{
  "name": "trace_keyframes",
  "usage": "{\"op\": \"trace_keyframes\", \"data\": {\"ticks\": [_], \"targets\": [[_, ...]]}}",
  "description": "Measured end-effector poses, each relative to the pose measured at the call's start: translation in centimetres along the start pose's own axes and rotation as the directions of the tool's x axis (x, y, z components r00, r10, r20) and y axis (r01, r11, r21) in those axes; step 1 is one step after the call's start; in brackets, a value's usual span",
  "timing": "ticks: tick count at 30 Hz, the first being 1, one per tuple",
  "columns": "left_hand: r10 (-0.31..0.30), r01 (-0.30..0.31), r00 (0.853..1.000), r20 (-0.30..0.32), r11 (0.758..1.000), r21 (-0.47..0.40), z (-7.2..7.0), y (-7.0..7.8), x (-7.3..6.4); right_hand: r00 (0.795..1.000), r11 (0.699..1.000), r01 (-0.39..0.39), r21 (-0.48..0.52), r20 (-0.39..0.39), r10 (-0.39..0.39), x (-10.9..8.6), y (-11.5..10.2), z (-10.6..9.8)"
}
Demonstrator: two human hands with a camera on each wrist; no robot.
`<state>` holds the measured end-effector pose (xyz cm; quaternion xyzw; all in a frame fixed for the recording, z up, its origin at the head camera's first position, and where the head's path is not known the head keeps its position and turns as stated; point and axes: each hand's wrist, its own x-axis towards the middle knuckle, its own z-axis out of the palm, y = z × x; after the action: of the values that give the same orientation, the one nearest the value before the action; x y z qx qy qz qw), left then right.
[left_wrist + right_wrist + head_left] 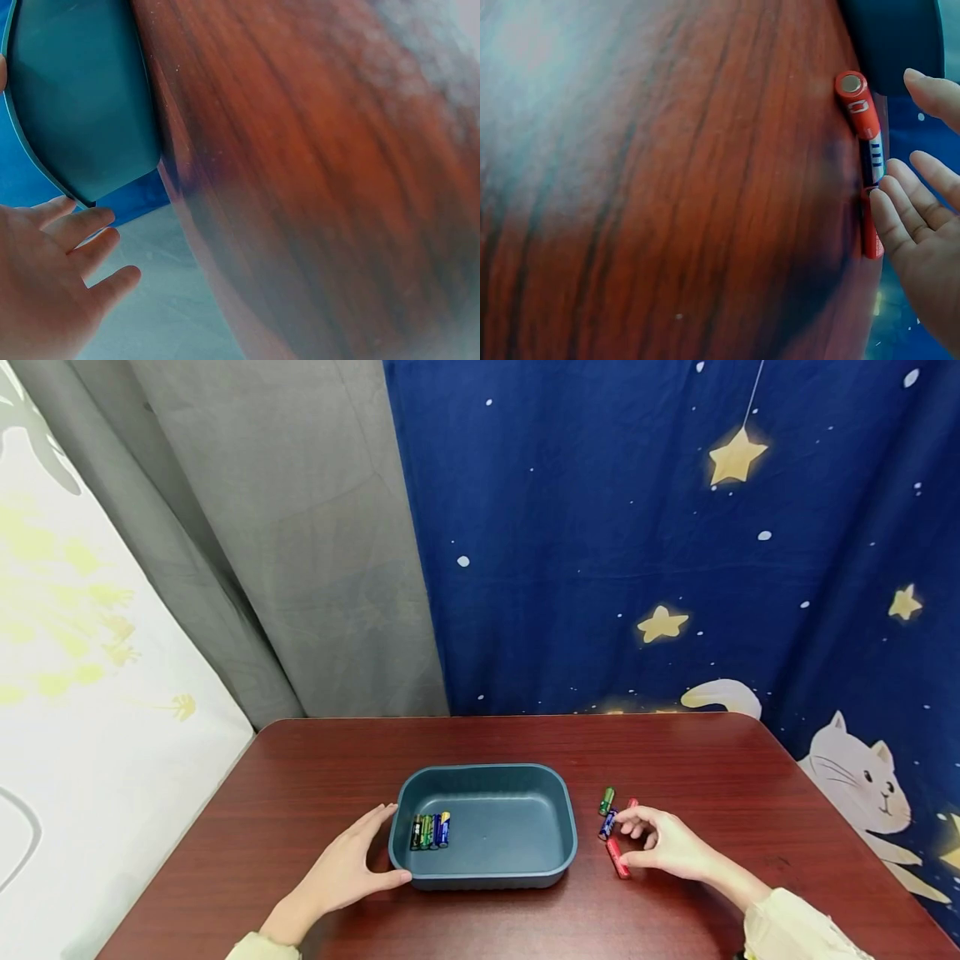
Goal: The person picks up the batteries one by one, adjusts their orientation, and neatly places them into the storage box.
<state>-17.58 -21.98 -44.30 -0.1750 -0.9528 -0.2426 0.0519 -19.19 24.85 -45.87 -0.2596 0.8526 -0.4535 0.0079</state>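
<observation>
While hands [341,868] [671,845] flank the bin [502,837], red batteries [617,857] crowd a blue one [607,825].

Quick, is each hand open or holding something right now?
Left hand: open, touching the tray.
Right hand: open, close to a red battery, holding nothing.

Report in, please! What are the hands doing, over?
Left hand touching blue-grey rectangular plastic tray. Right hand at front red cylindrical battery, contact unclear. Nothing visible between battery and tray.
</observation>
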Motion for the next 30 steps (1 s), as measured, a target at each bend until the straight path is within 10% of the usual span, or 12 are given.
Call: {"op": "trace_keyframes", "data": {"ticks": [30], "targets": [[-0.013,0.013,1.000,0.013,1.000,-0.009,-0.1,0.1,0.0,0.992,0.976,0.128,-0.174,0.024,-0.126,-0.7,0.5,1.4]]}}
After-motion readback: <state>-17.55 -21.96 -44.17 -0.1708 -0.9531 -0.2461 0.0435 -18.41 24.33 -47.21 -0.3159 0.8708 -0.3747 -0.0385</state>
